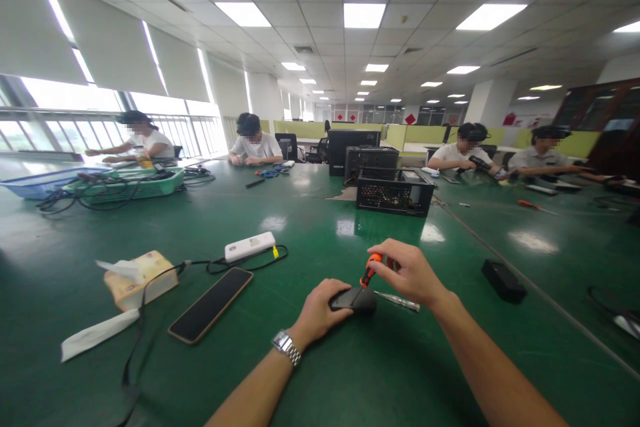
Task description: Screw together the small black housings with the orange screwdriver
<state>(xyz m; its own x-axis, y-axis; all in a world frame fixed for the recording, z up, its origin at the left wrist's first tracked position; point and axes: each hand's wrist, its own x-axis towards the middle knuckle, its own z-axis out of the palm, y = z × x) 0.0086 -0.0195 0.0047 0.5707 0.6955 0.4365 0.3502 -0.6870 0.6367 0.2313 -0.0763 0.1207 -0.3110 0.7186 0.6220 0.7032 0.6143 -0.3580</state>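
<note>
My left hand [323,310] grips the left end of a dark computer mouse [360,301] on the green table, thumb along the near side and fingers over the far side. In my right hand [407,271] is an orange-and-black screwdriver [370,269], its handle pinched between thumb and fingers. The screwdriver stands tilted, its lower end at the top of the mouse; the exact contact of the tip is too small to make out. Just right of the mouse, below my right hand, lies a slim pen-like tool with a clear, silvery body [400,301].
Left of my hands lie a phone [211,305], a white power strip [250,247] with its cable, and a tissue pack [143,278]. A black box [504,280] sits to the right. Computer cases [395,193] stand ahead; baskets [130,185] hold cables. Several people work farther off.
</note>
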